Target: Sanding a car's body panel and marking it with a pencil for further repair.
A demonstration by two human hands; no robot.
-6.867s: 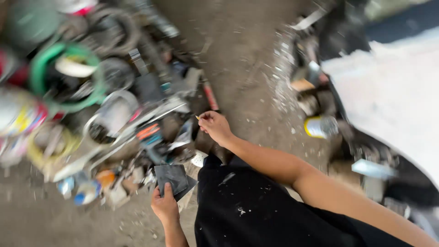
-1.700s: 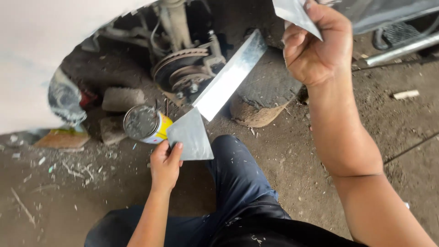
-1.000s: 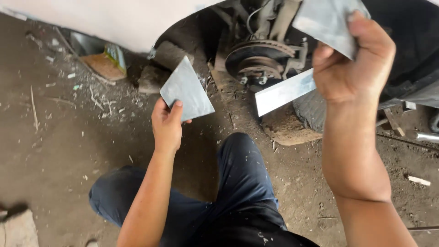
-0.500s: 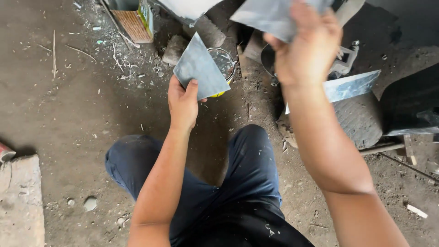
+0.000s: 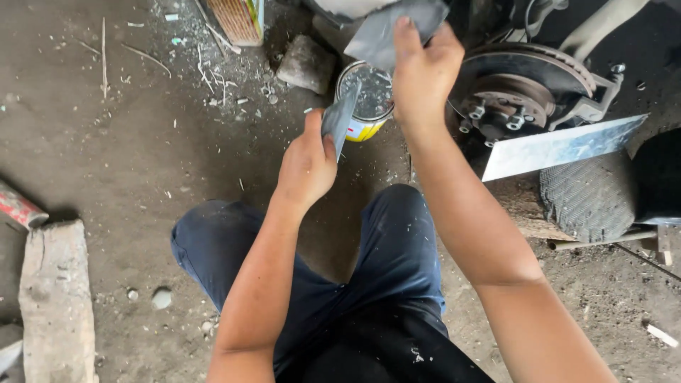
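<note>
Over the open tin point(image 5: 367, 99), our left hand point(image 5: 306, 164) now grips its metal scraper point(image 5: 339, 117) edge-on, no longer flat-faced. Our right hand point(image 5: 422, 71) clamps a second grey blade point(image 5: 394, 28) just above, the camera having swung down; filler looks about to be scooped.

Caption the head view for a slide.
Left hand and right hand each hold a grey scraper blade over an open tin beside a bare brake disc.

Even, soft daylight, moderately bright; dirt floor point(image 5: 106, 177) shows only faint shadows, darker under the car at the top right. Metal strip point(image 5: 560, 145) catches mild glare. Sharp overall (slight blur on right hand point(image 5: 422, 74)), little edge distortion.
</note>
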